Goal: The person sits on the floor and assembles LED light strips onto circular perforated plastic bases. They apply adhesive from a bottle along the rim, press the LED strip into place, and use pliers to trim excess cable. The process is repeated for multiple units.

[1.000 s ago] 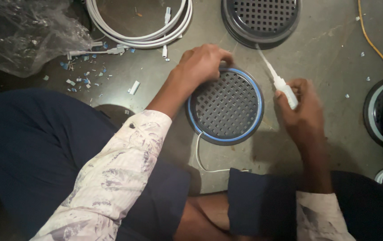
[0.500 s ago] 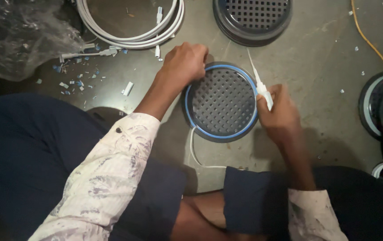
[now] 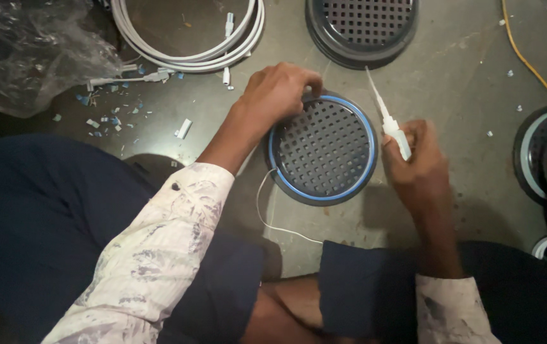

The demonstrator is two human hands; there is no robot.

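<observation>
Grille (image 3: pixel 324 150): round, perforated, blue rim, flat on floor (image 3: pixel 464 83) between your knees. Thin white cord (image 3: pixel 273 223) trails from its near-left edge.

Your left hand (image 3: pixel 280 92): on grille's far-left rim, fingers curled over edge, grip closed on rim.

Your right hand (image 3: pixel 420 162): just right of grille, grip closed on white nozzle tube (image 3: pixel 391 124). Tube's long axis tilts up-left, tip beyond grille's far-right rim. Right hand nearer that edge.

Further out: second grille (image 3: pixel 362 25), white hose coil (image 3: pixel 191 38), plastic bag (image 3: pixel 25 51), yellow cable (image 3: pixel 528 57).
</observation>
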